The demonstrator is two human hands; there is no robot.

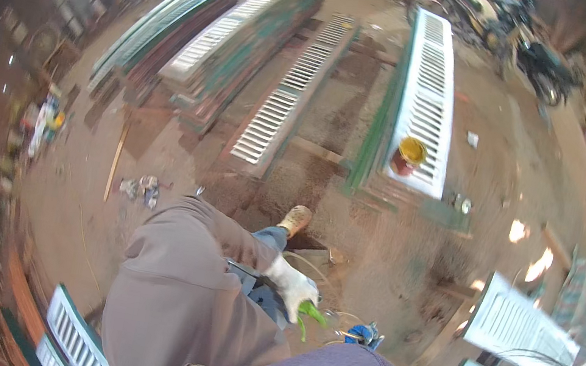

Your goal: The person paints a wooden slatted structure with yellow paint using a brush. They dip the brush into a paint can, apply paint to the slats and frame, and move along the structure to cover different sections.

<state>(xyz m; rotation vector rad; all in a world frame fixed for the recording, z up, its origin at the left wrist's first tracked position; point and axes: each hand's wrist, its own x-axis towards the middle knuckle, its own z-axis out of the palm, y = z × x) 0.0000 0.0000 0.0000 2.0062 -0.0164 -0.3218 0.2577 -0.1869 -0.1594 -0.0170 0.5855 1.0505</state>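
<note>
My left arm, in a grey-brown sleeve, bends across the lower middle of the head view. At its end my left hand wears a white glove and is closed on a bright green, limp thing whose kind I cannot make out. Just right of it lies a small blue object with a thin yellowish hose or cord near it; its kind is unclear. Beyond the hand, a tan boot and a blue trouser leg show on the floor. My right hand is out of view.
Stacks of louvred shutters stand at the far left, with a single louvred panel beside them. A paint can sits on a white shutter. Motorcycles stand far right. More pale shutters lie at the near right.
</note>
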